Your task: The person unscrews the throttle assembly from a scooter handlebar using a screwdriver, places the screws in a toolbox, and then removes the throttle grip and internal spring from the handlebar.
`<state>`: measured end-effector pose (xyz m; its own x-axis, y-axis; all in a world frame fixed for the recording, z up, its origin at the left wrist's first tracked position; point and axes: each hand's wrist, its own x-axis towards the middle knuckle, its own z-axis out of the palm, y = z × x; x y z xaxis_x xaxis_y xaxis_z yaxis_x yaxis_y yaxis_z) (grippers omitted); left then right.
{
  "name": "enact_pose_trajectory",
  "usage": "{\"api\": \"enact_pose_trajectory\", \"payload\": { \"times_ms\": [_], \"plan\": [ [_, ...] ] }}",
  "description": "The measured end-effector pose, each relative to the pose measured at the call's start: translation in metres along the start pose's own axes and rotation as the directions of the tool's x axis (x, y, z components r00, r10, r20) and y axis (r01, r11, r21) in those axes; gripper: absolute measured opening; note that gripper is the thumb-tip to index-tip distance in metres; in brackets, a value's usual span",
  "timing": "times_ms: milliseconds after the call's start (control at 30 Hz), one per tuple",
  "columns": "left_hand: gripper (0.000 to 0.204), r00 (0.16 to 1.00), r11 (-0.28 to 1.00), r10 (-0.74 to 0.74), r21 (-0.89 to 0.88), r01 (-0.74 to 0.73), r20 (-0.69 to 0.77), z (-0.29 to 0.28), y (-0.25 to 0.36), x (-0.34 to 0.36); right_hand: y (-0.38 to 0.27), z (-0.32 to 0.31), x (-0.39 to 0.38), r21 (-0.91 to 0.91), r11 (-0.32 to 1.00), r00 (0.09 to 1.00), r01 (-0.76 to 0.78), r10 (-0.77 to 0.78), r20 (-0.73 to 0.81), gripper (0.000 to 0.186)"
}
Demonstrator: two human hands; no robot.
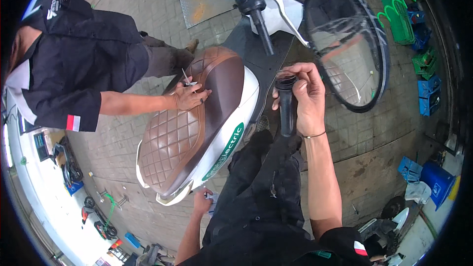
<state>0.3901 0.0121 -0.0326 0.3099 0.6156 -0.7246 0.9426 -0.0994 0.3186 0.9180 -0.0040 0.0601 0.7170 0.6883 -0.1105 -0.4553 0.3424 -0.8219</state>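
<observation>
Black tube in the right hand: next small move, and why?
Probably lift the black tube toward the handlebar end to compare the two: the right hand has it with its open, collared end up, apart from the bar, whose end points down toward it. Whether they fit, I can't tell.

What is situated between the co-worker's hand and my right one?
The head view shows the brown seat, then the white side panel, then a dark strip, before your right hand, which holds a black tube.
</observation>
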Motion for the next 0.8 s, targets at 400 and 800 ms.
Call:
{"api": "enact_pose_trajectory", "payload": {
  "times_ms": [400, 800],
  "plan": [
    [0.030, 0.997, 0.995, -0.074, -0.065, 0.075, 0.011, 0.012, -0.030, 0.000, 0.015, 0.006, 0.032, -0.253, 0.966, 0.967, -0.048, -0.018, -0.255, 0.027],
    [0.030, 0.996, 0.986, -0.078, -0.148, 0.071, -0.044, 0.039, -0.020, 0.005, -0.005, -0.004, 0.085, -0.825, 0.564, 0.994, -0.038, -0.060, -0.087, 0.042]
  ]
}}
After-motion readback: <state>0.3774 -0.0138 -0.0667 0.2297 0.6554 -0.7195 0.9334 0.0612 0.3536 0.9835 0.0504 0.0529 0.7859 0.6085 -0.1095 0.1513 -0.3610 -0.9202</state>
